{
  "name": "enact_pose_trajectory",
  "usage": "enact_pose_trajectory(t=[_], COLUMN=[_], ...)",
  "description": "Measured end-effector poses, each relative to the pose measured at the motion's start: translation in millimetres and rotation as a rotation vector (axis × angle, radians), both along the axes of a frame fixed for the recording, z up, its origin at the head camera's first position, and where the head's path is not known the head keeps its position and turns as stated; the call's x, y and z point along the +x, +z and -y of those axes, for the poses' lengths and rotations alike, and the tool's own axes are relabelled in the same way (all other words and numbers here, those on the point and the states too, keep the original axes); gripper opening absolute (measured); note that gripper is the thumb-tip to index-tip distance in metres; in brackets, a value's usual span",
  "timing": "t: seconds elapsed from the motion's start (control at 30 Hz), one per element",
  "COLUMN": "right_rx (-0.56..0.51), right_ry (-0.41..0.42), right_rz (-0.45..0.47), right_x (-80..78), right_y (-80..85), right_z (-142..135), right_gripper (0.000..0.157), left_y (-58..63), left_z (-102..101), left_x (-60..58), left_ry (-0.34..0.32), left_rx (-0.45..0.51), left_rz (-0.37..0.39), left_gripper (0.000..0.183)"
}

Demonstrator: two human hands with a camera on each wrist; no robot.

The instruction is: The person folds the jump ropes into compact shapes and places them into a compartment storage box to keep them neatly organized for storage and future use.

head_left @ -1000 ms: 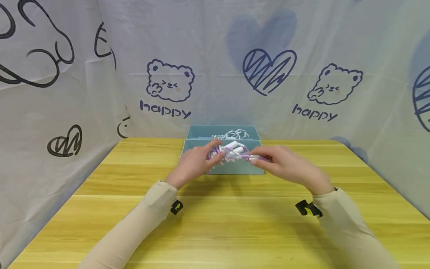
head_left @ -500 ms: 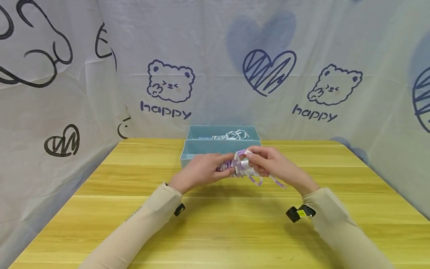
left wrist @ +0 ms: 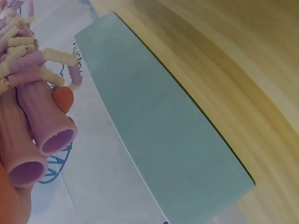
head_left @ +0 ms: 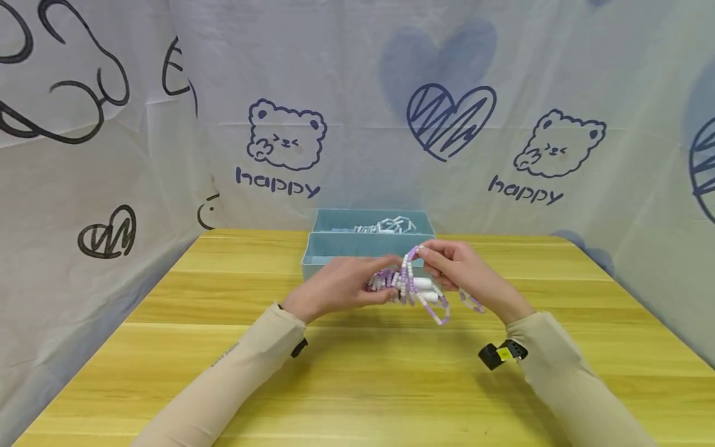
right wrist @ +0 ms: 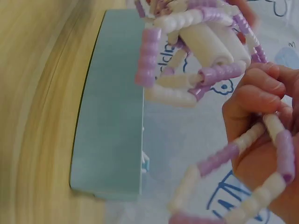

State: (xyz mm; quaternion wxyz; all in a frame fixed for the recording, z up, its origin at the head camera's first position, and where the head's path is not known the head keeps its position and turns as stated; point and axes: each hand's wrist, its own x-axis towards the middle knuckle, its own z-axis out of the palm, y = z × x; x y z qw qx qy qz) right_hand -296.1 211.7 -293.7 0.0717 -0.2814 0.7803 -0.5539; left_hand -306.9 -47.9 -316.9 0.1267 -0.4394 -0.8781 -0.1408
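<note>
A jump rope (head_left: 407, 273) of purple and white beads is bundled in front of the blue bin. My left hand (head_left: 341, 285) grips the bundle where the rope is wound around two white handles (head_left: 429, 297). The hollow ends of these handles (left wrist: 58, 140) point out past the thumb side in the left wrist view. My right hand (head_left: 460, 267) pinches a strand of the rope, pulled up and to the right. From its curled fingers hangs a beaded loop (right wrist: 285, 156) in the right wrist view. Another loose loop dangles below the handles.
The pale blue bin (head_left: 310, 268) has two compartments and stands at the table's far edge. White beaded rope (head_left: 395, 225) lies in its rear compartment. Wooden tabletop (head_left: 391, 385) spreads before the hands, and a printed curtain (head_left: 357, 136) hangs behind.
Both hands have come lower, off the bin's front, with the jump rope. The right hand has shifted its hold to a raised strand, and loose loops now hang down.
</note>
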Motion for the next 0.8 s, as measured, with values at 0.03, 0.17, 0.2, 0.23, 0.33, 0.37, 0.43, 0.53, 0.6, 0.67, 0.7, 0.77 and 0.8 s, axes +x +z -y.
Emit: enact_pose_trajectory(t=[0.03, 0.17, 0.2, 0.23, 0.33, 0.37, 0.43, 0.53, 0.6, 0.67, 0.7, 0.77, 0.8], right_rx=[0.016, 0.09, 0.108, 0.125, 0.166, 0.172, 0.177, 0.164, 0.155, 0.146, 0.146, 0.144, 0.141], right_ry=[-0.012, -0.056, -0.064, -0.073, -0.095, -0.099, -0.103, -0.094, -0.083, -0.071, -0.067, -0.058, -0.053], right_rz=[-0.015, -0.075, -0.087, -0.099, -0.126, -0.129, -0.118, -0.09, -0.071, -0.069, -0.074, -0.077, -0.075], right_x=[0.2, 0.9, 0.7, 0.5, -1.1, -2.0, -4.5, -10.6, -14.4, -17.9, -19.3, -21.6, -22.2], right_y=[-0.3, -0.2, -0.1, 0.0, -0.3, -0.8, -2.4, -5.8, -8.4, -10.8, -11.9, -13.9, -14.4], right_z=[0.0, 0.7, 0.7, 0.4, -2.0, -3.5, -8.4, -18.7, -26.0, -32.8, -35.9, -40.8, -42.8], right_gripper=[0.034, 0.03, 0.03, 0.029, 0.029, 0.028, 0.028, 0.03, 0.032, 0.033, 0.033, 0.033, 0.033], left_y=[0.3, 0.1, 0.2, 0.2, 0.3, 0.2, 0.2, 1.3, 1.8, 2.5, 2.4, 2.5, 2.6], left_z=[-0.6, -2.3, -2.5, -2.8, -3.6, -3.7, -4.2, -4.3, -4.4, -4.3, -4.5, -4.8, -4.9], left_x=[0.8, 2.2, 2.4, 2.4, 2.9, 3.1, 3.6, 5.6, 6.5, 7.4, 7.4, 7.1, 6.8], left_ry=[0.001, -0.047, -0.074, -0.104, -0.176, -0.184, -0.187, -0.167, -0.15, -0.135, -0.128, -0.113, -0.107], left_rx=[0.003, 0.025, 0.024, 0.026, 0.027, 0.029, 0.041, 0.084, 0.124, 0.179, 0.209, 0.273, 0.307], left_rz=[0.002, 0.0, -0.008, -0.013, -0.022, -0.012, 0.02, 0.138, 0.246, 0.37, 0.427, 0.523, 0.565], left_gripper=[0.06, 0.066, 0.065, 0.063, 0.054, 0.052, 0.049, 0.049, 0.049, 0.047, 0.046, 0.042, 0.041])
